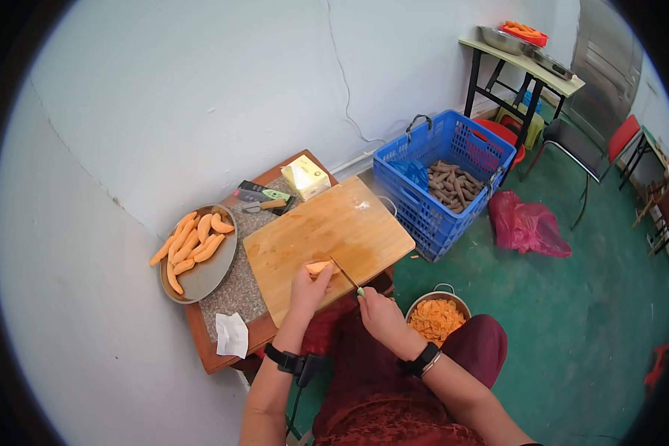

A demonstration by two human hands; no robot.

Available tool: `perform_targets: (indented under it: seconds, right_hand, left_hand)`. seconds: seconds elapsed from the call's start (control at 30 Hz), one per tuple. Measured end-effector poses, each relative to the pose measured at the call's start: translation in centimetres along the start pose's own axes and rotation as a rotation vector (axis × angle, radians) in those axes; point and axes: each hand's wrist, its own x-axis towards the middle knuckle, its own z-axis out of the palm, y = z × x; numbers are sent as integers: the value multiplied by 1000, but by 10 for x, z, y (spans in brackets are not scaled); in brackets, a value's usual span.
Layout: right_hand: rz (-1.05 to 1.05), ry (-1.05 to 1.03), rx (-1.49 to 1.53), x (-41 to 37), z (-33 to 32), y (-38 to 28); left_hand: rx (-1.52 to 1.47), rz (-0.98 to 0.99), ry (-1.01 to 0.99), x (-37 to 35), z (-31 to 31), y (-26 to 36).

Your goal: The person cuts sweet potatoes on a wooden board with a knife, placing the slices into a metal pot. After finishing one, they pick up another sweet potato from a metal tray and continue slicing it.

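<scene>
A wooden cutting board [327, 234] lies on a small table in front of me. At its near edge my left hand [310, 288] is closed on a piece of orange sweet potato [319, 267]. My right hand [379, 308] grips a knife [344, 273] by its green handle, the blade pointing up and left beside the piece. To the left, a metal tray [219, 271] holds several peeled sweet potatoes [191, 241]. Below my right hand, a metal pot [464, 306] on the floor side contains many orange slices [436, 320].
A blue crate [416, 212] with unpeeled roots [452, 186] stands behind right. A tissue box [305, 177], a peeler [264, 205] and a crumpled tissue [231, 334] lie around the board. A pink bag [526, 227] is on the floor. Farther back are a table [565, 85] and chair [580, 152].
</scene>
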Motion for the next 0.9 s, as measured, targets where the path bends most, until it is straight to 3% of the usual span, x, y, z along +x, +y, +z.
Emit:
perform_targets:
  seconds: [0.1,0.3,0.6,0.9]
  right_hand:
    - [-16,-5,-17,2,-4,-4]
    - [21,-2,-80,-5,-8,-18]
    - [58,-50,-164,-9,-2,-28]
    - [16,-18,-474,-9,-2,-47]
  left_hand:
    - [580,671,212,10,1,-17]
    - [218,451,198,16,7,-21]
    - [164,524,382,37,6,-44]
    - [151,504,429,37,8,-44]
